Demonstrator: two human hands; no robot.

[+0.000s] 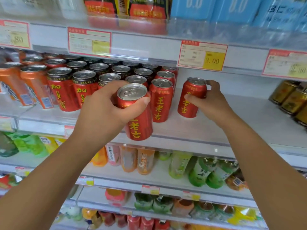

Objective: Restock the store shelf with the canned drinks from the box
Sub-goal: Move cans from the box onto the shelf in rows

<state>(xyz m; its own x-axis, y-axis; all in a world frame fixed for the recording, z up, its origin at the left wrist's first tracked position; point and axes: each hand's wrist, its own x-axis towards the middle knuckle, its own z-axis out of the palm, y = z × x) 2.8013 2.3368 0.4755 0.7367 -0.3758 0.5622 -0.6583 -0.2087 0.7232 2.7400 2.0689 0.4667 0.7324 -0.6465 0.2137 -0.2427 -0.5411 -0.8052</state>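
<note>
My left hand (106, 107) grips a red can with yellow characters (138, 123), held tilted at the front edge of the white shelf (207, 130). My right hand (209, 100) holds a second red can (191, 100) that stands upright on the shelf, apart from the others. A matching red can (161, 100) stands between them at the head of a row. Behind and to the left stand several rows of red cans with dark tops (83, 83). The box is not in view.
Orange cans (33, 87) stand at the shelf's far left and gold cans (292, 100) at its far right. Bare white shelf lies right of my right hand. Price tags (201, 55) hang on the shelf edge above. Bottled drinks (199, 170) fill the lower shelves.
</note>
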